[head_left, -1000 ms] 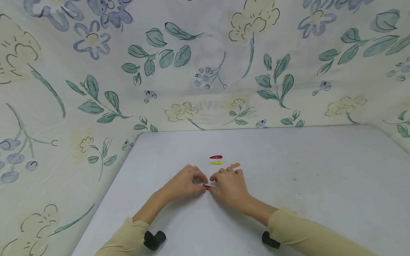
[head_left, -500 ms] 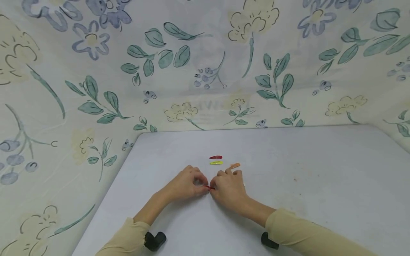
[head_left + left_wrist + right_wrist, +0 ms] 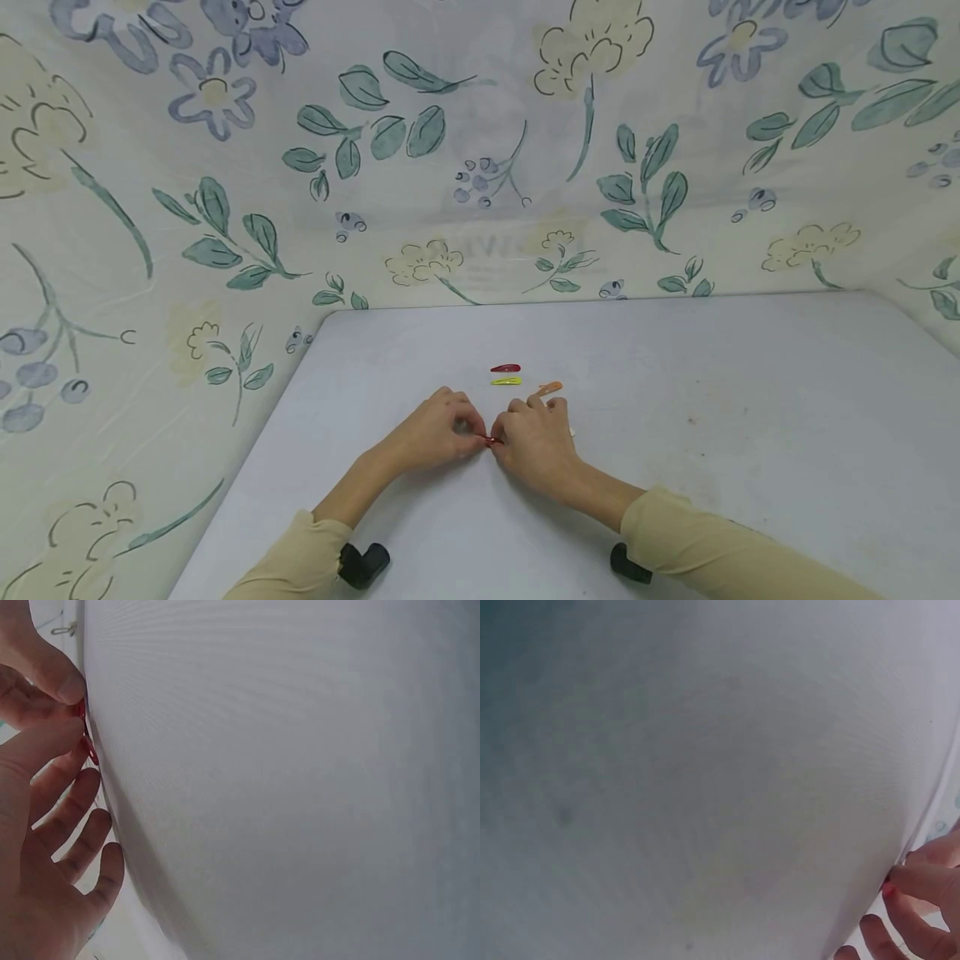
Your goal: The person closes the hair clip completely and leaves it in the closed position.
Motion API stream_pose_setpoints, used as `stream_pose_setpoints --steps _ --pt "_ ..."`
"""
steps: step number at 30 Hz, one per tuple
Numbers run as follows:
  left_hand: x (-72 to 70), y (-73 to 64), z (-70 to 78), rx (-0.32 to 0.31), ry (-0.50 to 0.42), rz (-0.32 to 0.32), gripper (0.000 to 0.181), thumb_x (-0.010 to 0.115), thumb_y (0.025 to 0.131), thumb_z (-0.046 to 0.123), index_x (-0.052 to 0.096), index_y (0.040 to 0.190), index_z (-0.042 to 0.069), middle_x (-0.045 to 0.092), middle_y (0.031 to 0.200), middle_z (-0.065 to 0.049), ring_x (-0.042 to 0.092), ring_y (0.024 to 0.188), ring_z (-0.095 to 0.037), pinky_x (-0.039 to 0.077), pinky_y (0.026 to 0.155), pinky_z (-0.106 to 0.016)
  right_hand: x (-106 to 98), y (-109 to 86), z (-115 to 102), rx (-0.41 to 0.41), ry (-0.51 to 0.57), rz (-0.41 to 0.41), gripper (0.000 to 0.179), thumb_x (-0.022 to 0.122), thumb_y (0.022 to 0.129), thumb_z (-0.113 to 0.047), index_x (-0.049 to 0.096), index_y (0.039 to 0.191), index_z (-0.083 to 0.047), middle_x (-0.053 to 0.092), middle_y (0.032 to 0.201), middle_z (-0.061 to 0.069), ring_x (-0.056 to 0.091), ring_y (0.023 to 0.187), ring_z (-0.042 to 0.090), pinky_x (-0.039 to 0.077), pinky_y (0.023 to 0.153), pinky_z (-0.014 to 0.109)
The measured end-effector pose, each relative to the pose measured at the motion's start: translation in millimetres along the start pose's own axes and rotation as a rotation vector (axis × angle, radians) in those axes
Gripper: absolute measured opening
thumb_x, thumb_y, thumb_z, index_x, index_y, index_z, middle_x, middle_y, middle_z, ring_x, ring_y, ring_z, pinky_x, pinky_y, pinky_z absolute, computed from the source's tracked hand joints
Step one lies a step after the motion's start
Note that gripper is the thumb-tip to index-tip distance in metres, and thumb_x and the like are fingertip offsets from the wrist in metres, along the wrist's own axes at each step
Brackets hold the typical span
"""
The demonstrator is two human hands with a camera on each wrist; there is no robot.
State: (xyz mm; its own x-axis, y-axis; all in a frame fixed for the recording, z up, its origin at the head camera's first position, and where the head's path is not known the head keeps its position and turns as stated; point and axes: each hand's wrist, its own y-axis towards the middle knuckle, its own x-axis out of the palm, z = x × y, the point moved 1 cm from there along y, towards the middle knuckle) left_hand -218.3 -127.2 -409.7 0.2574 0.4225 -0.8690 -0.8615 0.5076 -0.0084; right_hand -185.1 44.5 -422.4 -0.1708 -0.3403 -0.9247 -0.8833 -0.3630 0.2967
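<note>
In the head view, a red hair clip [image 3: 492, 442] is held low over the white table between both hands' fingertips. My left hand [image 3: 433, 429] pinches its left end with thumb and index finger; the other left fingers fan out loosely in the left wrist view. From the other side, my right hand [image 3: 536, 440] pinches the right end, covering part of it. The red clip [image 3: 92, 754] shows between left thumb and fingers in the left wrist view. Only a speck of the clip [image 3: 888, 887] is visible in the right wrist view.
Beyond the hands lie a second red hair clip [image 3: 506, 367], a yellow hair clip [image 3: 507, 381] and, close to the right fingers, an orange hair clip [image 3: 551, 387]. A floral cloth [image 3: 480, 167] hangs behind the table [image 3: 750, 400]. A small white bit [image 3: 572, 432] shows beside the right hand.
The right hand has shifted slightly left, and its index finger has come down onto the red clip. Both hands' fingertips are now closer together. The other clips have stayed put.
</note>
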Motion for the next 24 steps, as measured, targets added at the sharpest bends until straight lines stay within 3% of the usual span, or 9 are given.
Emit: stream_pose_setpoints --steps 10,19,24 --pt "-1.5 -1.0 -1.1 0.019 -0.011 0.005 0.007 0.077 0.083 0.015 0.073 0.084 0.021 0.062 0.086 0.012 0.049 0.094 -0.013 0.045 0.085 -0.035 -1.8 1.1 -1.2 0.016 0.018 -0.008 0.004 0.079 0.080 -0.024 0.075 0.082 -0.022 0.062 0.078 -0.006 0.059 0.085 0.020 0.039 0.087 0.056" --pt "-7.9 0.8 2.1 -0.043 -0.055 0.005 0.006 0.075 0.086 0.017 0.071 0.089 0.020 0.061 0.087 0.010 0.051 0.091 -0.014 0.044 0.082 -0.035 -7.8 5.5 -0.2 0.018 -0.004 0.040 0.005 0.079 0.081 -0.026 0.074 0.082 -0.022 0.064 0.078 -0.004 0.063 0.087 0.024 0.042 0.086 0.056" --pt "-11.0 5.3 3.2 -0.011 -0.047 0.029 0.005 0.075 0.087 0.017 0.071 0.088 0.020 0.061 0.086 0.009 0.053 0.090 -0.014 0.045 0.080 -0.033 -11.9 8.3 2.6 0.047 0.023 0.037 0.006 0.079 0.081 -0.024 0.074 0.083 -0.021 0.066 0.079 -0.004 0.064 0.087 0.023 0.042 0.082 0.052"
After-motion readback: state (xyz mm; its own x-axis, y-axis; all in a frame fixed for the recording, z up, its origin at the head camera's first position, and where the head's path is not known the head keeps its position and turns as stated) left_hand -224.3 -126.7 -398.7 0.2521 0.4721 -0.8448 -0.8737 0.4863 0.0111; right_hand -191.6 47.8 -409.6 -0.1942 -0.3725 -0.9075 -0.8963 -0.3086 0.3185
